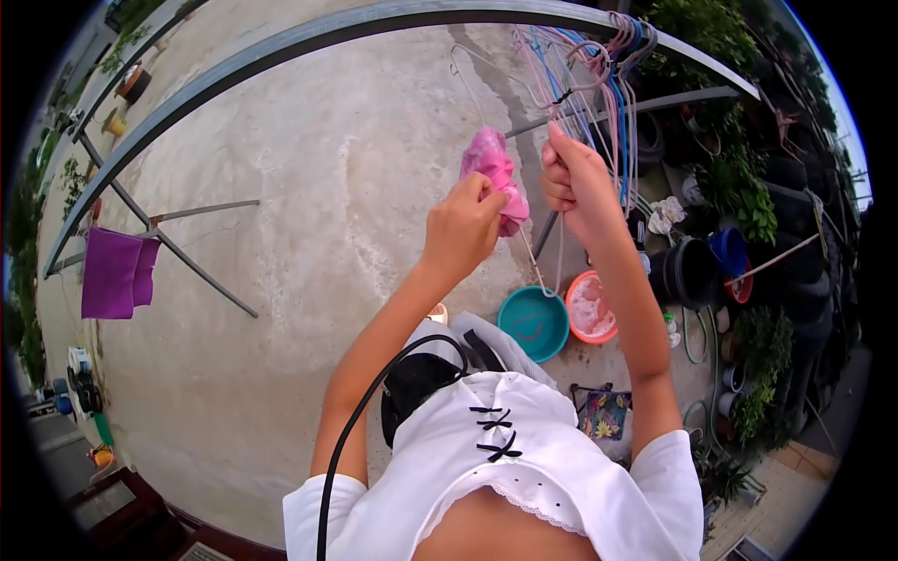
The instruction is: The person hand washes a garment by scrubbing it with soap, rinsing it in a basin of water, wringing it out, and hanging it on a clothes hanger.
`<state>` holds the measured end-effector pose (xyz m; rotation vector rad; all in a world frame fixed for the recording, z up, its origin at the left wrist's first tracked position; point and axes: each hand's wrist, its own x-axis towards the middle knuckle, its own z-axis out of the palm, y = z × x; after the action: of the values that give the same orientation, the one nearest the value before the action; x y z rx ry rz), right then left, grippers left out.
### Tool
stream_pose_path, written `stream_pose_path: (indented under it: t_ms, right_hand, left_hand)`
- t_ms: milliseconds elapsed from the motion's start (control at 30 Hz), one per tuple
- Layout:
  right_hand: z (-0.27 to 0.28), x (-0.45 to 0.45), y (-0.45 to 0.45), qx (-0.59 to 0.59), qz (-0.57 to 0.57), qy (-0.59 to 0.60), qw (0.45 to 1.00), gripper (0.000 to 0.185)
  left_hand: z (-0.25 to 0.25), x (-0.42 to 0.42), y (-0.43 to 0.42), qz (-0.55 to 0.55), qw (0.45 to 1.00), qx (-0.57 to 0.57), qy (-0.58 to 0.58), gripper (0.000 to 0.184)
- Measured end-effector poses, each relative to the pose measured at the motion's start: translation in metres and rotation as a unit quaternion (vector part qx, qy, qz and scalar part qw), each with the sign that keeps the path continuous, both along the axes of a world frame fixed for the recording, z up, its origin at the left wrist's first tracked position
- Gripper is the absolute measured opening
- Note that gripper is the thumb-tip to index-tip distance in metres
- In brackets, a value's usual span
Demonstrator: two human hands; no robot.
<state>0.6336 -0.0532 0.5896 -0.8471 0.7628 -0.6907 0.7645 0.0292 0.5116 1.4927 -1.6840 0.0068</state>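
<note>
My left hand (462, 222) pinches a wet-looking pink cloth (487, 159), bunched around one side of a pale wire clothes hanger (530, 254). The fingers of my right hand (576, 178) are closed on that hanger near its neck, just below the hook. One end of the hanger points down towards the basins, and the other reaches up towards the metal rail. What the cloth is exactly, I cannot tell. Right above my right hand, a bundle of pink, blue and white hangers (622, 79) hangs from the rail.
The curved metal rail (309, 39) spans the view, with a purple cloth (110, 276) hanging at left. Below stand a teal basin (533, 327) and an orange basin (615, 327) of sudsy water. Black buckets (690, 271), plants and a hose line the right side. Concrete ground (234, 374) lies beneath.
</note>
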Motion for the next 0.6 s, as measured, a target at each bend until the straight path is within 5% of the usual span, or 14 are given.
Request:
stream_pose_path:
  t_ms: [300, 400, 467, 533, 600]
  right_hand:
    - [-0.005, 0.017, -0.023, 0.013, 0.061, 0.002, 0.998, 0.027]
    - [0.002, 0.012, -0.017, 0.005, 0.1, 0.019, 0.995, 0.028]
    - [0.016, 0.01, -0.004, -0.003, 0.135, 0.034, 0.99, 0.029]
    - [0.027, 0.009, 0.004, -0.005, 0.153, 0.039, 0.988, 0.029]
    - [0.032, 0.007, 0.007, -0.008, 0.167, 0.043, 0.985, 0.03]
  left_hand:
    - [-0.023, -0.054, 0.079, -0.168, 0.98, 0.105, 0.008, 0.024]
    - [-0.037, -0.033, 0.09, -0.182, 0.961, 0.15, 0.146, 0.029]
    - [-0.057, -0.004, 0.067, -0.014, 0.943, 0.145, 0.3, 0.034]
    - [-0.063, 0.026, 0.032, 0.104, 0.959, 0.061, 0.255, 0.037]
    - [-0.059, 0.031, 0.002, -0.018, 0.875, 0.136, 0.465, 0.034]
